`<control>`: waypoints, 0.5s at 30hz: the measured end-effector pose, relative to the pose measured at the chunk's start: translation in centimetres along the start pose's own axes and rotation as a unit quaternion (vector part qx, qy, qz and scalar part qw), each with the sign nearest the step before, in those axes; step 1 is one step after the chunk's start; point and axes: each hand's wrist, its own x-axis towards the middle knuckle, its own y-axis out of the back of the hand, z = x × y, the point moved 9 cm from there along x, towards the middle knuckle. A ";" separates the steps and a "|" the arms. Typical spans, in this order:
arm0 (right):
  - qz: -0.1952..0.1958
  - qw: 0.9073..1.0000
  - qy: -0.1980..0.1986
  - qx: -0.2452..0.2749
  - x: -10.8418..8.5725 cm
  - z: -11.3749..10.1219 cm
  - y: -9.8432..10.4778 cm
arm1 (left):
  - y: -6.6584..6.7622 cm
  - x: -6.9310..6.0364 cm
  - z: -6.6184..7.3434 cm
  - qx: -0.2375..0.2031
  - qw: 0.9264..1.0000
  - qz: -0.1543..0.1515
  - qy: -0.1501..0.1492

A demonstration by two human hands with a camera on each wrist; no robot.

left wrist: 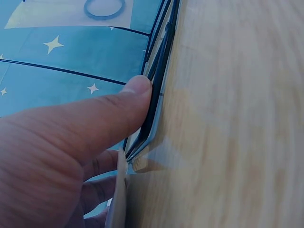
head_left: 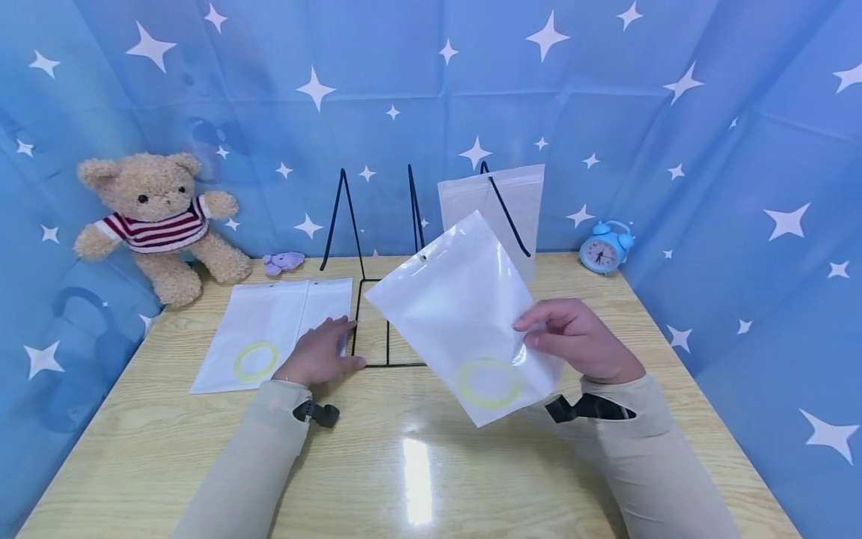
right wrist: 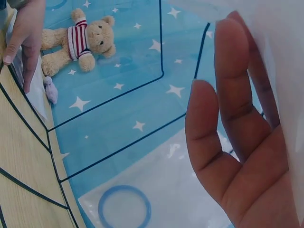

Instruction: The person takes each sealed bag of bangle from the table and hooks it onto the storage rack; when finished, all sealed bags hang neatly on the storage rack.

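Note:
My right hand (head_left: 586, 337) pinches a white plastic zip bag (head_left: 451, 299) by its right edge. A yellow ring shows on the bag, which tilts in the air with its punched hole at upper left. Behind it, another white zip bag (head_left: 525, 187) hangs from the right prong of a black wire rack (head_left: 397, 365); the right wrist view shows a blue ring (right wrist: 125, 187) on this bag. My left hand (head_left: 319, 352) rests at the rack's left side, its thumb (left wrist: 114, 111) touching the wire. Under and beside that hand, overlapping white bags (head_left: 269, 314) lie flat, one with a yellow ring.
A teddy bear (head_left: 158, 224) in a striped shirt sits at the back left, with a small purple toy (head_left: 283, 262) beside it. At the back right stands a blue alarm clock (head_left: 602, 251). Star-patterned blue curtains (head_left: 714, 187) border the wooden table (head_left: 357, 464).

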 end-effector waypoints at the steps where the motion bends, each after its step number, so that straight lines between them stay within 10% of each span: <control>1: 0.000 1.000 -0.004 0.000 0.0 0.1 -0.1 | 0.0 0.0 0.0 0.000 1.000 0.000 -0.001; 15: 0.040 0.996 -0.064 -0.049 0.3 1.3 0.5 | 0.0 0.0 -0.1 -0.004 1.000 0.000 0.001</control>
